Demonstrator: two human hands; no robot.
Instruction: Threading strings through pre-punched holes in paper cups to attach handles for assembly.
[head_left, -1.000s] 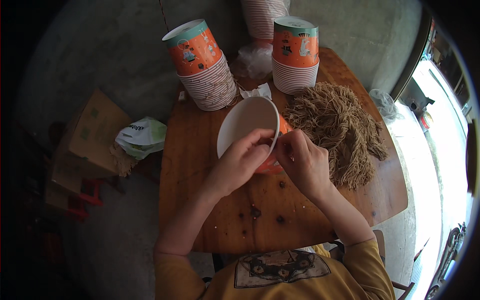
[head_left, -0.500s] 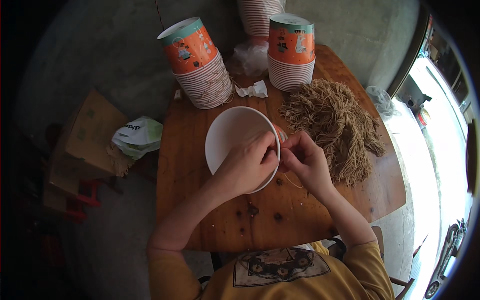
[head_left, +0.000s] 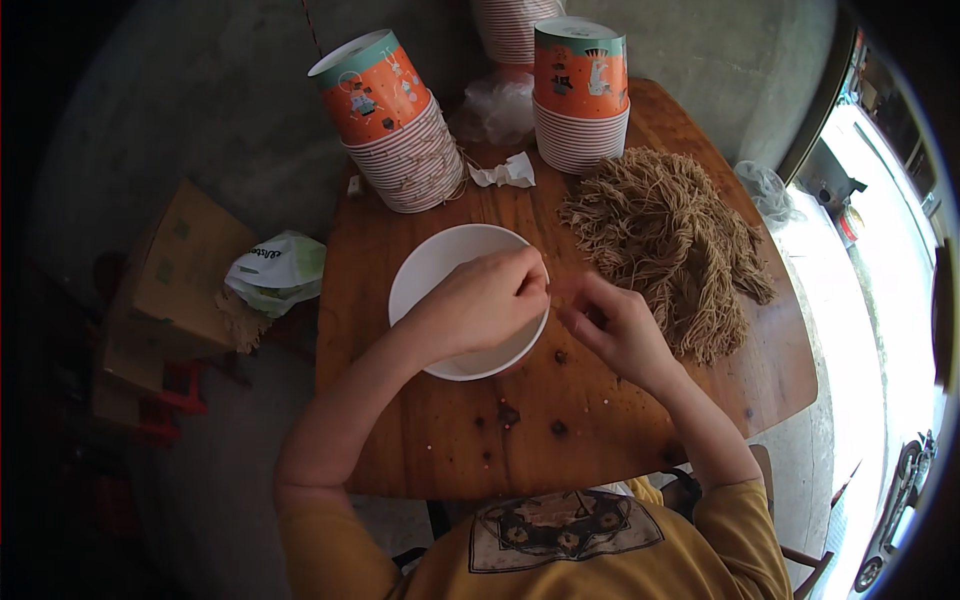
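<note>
A white paper bucket point(head_left: 415, 285), open side up, stands on the wooden table in front of me. My left hand point(head_left: 490, 300) reaches across its mouth, with the fingers closed at the right rim; the fingertips are partly hidden. Just right of that rim is my right hand point(head_left: 622, 330), its thumb and fingers pinched together and slightly blurred. What it pinches is too small to make out. A small gap separates the two hands. A heap of tan cords point(head_left: 680, 240) lies beyond my right hand.
Two stacks of upturned orange-and-green buckets stand at the back, a left stack point(head_left: 385, 110) with cords draped on it and a right stack point(head_left: 580, 90). Crumpled white paper point(head_left: 505, 172) lies between them. Left of the table are a cardboard box point(head_left: 190, 255) and a plastic bag point(head_left: 275, 272).
The bucket has shifted a little left and sits more level. My right hand has drawn away from the rim, opening a gap to my left hand.
</note>
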